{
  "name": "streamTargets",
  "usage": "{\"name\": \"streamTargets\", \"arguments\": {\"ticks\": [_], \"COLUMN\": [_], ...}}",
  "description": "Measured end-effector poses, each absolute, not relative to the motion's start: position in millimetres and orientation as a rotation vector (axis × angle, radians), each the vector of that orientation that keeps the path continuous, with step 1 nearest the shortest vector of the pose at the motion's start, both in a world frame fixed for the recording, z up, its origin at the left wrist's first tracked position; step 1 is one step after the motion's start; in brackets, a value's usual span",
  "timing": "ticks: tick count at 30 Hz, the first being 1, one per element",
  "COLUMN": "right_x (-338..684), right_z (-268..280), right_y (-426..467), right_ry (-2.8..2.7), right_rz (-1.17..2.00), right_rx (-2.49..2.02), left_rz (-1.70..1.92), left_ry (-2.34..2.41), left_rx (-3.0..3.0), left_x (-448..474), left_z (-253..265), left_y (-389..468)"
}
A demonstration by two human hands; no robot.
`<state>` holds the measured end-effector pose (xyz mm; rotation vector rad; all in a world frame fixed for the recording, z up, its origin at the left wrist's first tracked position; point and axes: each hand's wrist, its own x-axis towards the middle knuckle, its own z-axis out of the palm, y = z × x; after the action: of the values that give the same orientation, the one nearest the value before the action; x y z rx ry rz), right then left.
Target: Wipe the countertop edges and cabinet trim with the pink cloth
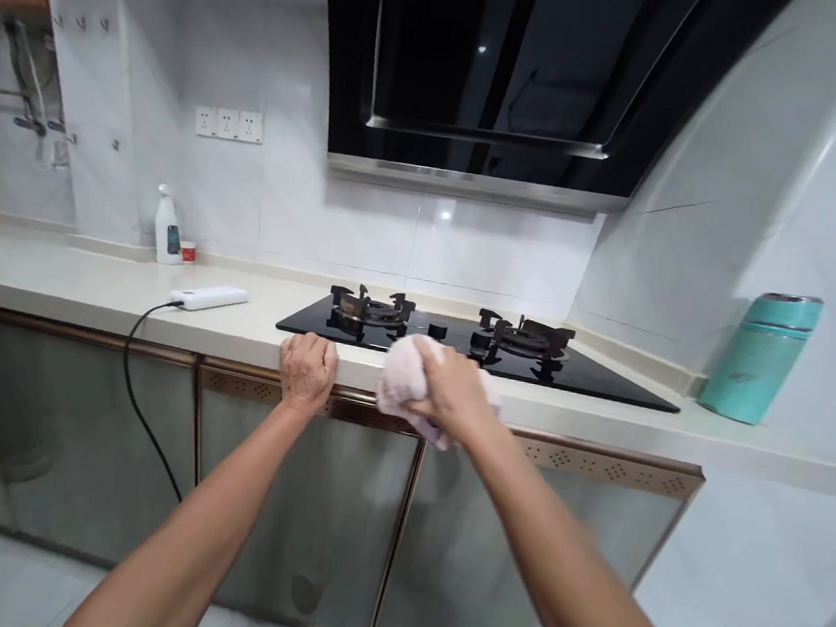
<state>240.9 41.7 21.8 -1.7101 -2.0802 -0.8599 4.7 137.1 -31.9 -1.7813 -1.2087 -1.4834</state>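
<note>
My right hand [453,390] is closed round a bunched pale pink cloth [405,377] at the counter's front edge, just in front of the gas stove [577,374]. Folds of the cloth stick out on both sides of the fingers. My left hand [307,369] rests as a fist on the front edge of the pale countertop [266,321], near the stove's left corner. Nothing shows in its curled fingers. The black glass stove carries two burners, a left burner [373,310] and a right burner [528,338], with knobs between them.
A black range hood [490,80] hangs over the stove. On the counter stand a white spray bottle [168,227], a small red cup [187,252] and a white power bank [209,298] with a black cable. A turquoise flask-shaped container [761,361] is at the right end. Glass-fronted cabinets [335,515] are below.
</note>
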Motion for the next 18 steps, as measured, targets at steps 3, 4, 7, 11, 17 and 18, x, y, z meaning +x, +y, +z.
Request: {"name": "streamTargets", "arguments": {"ticks": [3, 4, 7, 11, 17, 18], "right_x": [183, 171, 163, 195, 305, 328], "right_z": [19, 17, 9, -1, -9, -10], "right_y": [62, 67, 73, 71, 42, 34], "right_ry": [-2.127, -2.126, -2.092, -2.111, -2.024, -1.987], "right_rz": [-0.824, -0.810, -0.788, -0.831, -0.978, -1.012], "right_rx": [-1.563, -1.523, -1.427, -1.298, -1.272, -1.305], "left_rz": [-1.419, -1.403, -1.365, -1.339, -1.411, -1.421], "left_ry": [-1.194, -1.184, -1.159, -1.115, -1.026, -1.021], "left_rx": [-1.862, -1.889, -1.930, -1.973, -1.991, -1.988], "left_x": [-2, -4, -10, -15, -17, -17], "left_z": [-32, -32, -33, -34, -35, -35], "left_y": [135, 135, 134, 133, 137, 137]}}
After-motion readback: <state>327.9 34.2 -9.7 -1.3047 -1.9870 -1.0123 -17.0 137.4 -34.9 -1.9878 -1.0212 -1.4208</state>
